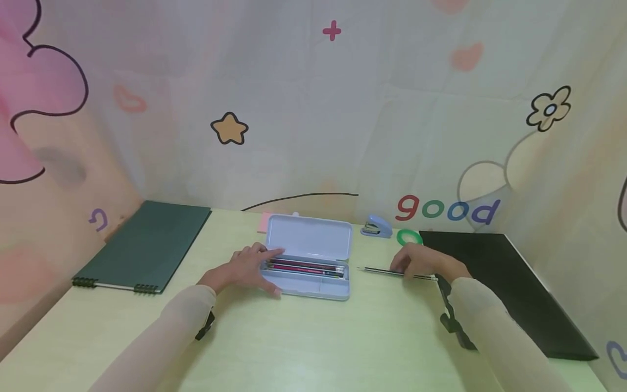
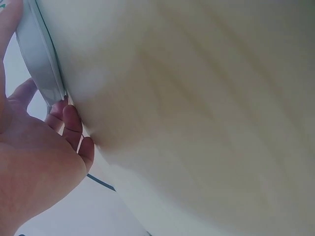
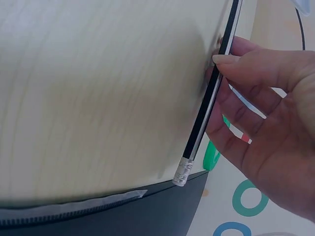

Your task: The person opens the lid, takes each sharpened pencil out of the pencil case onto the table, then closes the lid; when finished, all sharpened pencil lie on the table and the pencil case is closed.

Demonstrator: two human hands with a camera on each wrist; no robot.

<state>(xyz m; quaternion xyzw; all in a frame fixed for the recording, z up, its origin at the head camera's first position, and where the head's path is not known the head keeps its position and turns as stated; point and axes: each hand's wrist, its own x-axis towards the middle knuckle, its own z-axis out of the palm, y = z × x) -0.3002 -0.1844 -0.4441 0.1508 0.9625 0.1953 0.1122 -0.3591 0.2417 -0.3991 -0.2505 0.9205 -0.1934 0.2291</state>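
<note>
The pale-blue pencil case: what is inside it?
Slim pencils, some red, lie along its rear side. The left hand hides part of the case; anything covered there cannot be seen.

Pale cloth [image 1: 303, 109] hangs behind the table [image 1: 323, 348] and along both sides, lightly creased. Its prints include a pink shape [image 1: 44, 81] outlined in black at the left, an orange star [image 1: 229, 128], a red plus [image 1: 332, 31], a flower [image 1: 560, 99] and the multicoloured word "good" [image 1: 413, 210]. Soft light tints the table faintly green.
</note>
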